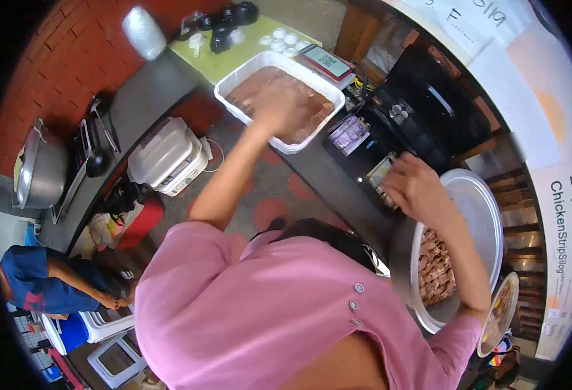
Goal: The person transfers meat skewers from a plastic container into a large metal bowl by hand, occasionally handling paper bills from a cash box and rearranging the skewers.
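Observation:
My left hand [283, 109] is over a white rectangular tub [290, 148] of wet brown meat in sauce [314, 104]. It is smeared by motion, so its fingers and anything in them do not show clearly. My right hand [417, 185] hovers beside a cash box [432, 97], above its near edge, with the fingers bent and drawn together. Whatever they may hold is hidden. Under my right forearm stands a large metal pot [478, 211] with many pieces of browned meat [434, 270] stacked inside.
Banknotes [350, 134] and coins [398, 114] lie in the cash box. A QR-code stand [327, 60] is behind the tub, near white round items [283, 40]. A round tray [500, 312] sits at right. Left are a steamer [168, 159], a lidded pot [44, 169] and another person [55, 279].

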Demonstrator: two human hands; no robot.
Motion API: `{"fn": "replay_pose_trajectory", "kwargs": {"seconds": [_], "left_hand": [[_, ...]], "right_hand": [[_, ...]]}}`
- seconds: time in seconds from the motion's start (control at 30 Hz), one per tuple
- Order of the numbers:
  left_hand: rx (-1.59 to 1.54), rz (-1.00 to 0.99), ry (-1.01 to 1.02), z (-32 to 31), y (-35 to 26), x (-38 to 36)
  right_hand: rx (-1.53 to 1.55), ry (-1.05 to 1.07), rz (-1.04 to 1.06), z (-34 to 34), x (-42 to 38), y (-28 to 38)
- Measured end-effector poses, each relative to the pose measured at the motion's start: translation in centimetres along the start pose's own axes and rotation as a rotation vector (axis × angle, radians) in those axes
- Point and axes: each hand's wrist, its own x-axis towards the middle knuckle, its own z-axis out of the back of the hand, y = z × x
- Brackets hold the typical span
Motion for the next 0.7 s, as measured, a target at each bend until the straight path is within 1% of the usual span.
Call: {"fn": "replay_pose_trajectory", "kwargs": {"seconds": [0.03, 0.07, 0.1, 0.13, 0.2, 0.23, 0.3, 0.33, 0.4, 0.43, 0.47, 0.53, 0.57, 0.6, 0.63, 0.67, 0.7], "left_hand": [[0.004, 0.192, -0.036, -2.4, 3.5, -0.7], [-0.043, 0.303, 0.042, -0.1, 5.0, -1.5], [-0.032, 0.398, 0.084, -0.1, 6.9, -2.1], [-0.034, 0.424, 0.085, 0.4, 8.6, -2.7], [0.149, 0.469, 0.024, -3.1, 14.1, -4.2], [0.145, 0.471, 0.036, -2.8, 15.0, -4.6], [-0.026, 0.496, 0.001, -1.8, 16.1, -5.4], [-0.026, 0.499, 0.007, -1.9, 16.5, -5.5], [-0.109, 0.466, 0.049, -2.0, 17.0, -5.0], [-0.002, 0.371, -0.052, -3.9, 17.6, -5.0], [-0.003, 0.368, -0.05, -3.9, 17.3, -4.5], [-0.142, 0.274, 0.019, -4.3, 15.7, -3.5], [-0.145, 0.27, 0.018, -4.6, 15.2, -2.9], [-0.147, 0.275, 0.109, -4.9, 14.8, -2.4], [-0.15, 0.278, 0.201, -5.1, 14.5, -2.0], [-0.151, 0.27, 0.2, -6.0, 14.6, -1.6], [-0.058, 0.274, 0.261, -7.4, 14.9, -1.1]], "right_hand": [[0.033, -0.005, 0.036, -1.2, 2.2, -0.7], [0.068, -0.012, 0.074, -2.4, 4.5, -1.3], [0.09, -0.025, 0.121, -3.5, 6.7, -1.9], [0.111, -0.04, 0.168, -4.7, 8.8, -2.4], [0.121, -0.046, 0.169, -7.7, 12.8, -2.8], [0.129, -0.038, 0.166, -9.2, 14.5, -3.1], [0.094, -0.011, 0.189, -12.3, 17.3, -3.5], [0.1, -0.008, 0.19, -13.5, 18.5, -3.5], [0.005, 0.254, 0.088, -15.9, 20.4, -3.7], [0.064, 0.037, 0.259, -17.8, 20.7, -4.4], [0.064, 0.037, 0.255, -18.6, 21.1, -4.5], [0.1, 0.201, 0.246, -19.7, 21.8, -4.6], [0.034, 0.135, 0.311, -19.7, 22.0, -4.6], [0.032, 0.135, 0.307, -19.6, 22.2, -4.6], [0.01, 0.209, 0.291, -19.3, 22.4, -4.4], [-0.011, 0.281, 0.273, -19.1, 22.6, -4.2], [-0.013, 0.278, 0.265, -19.1, 22.7, -4.0]]}}
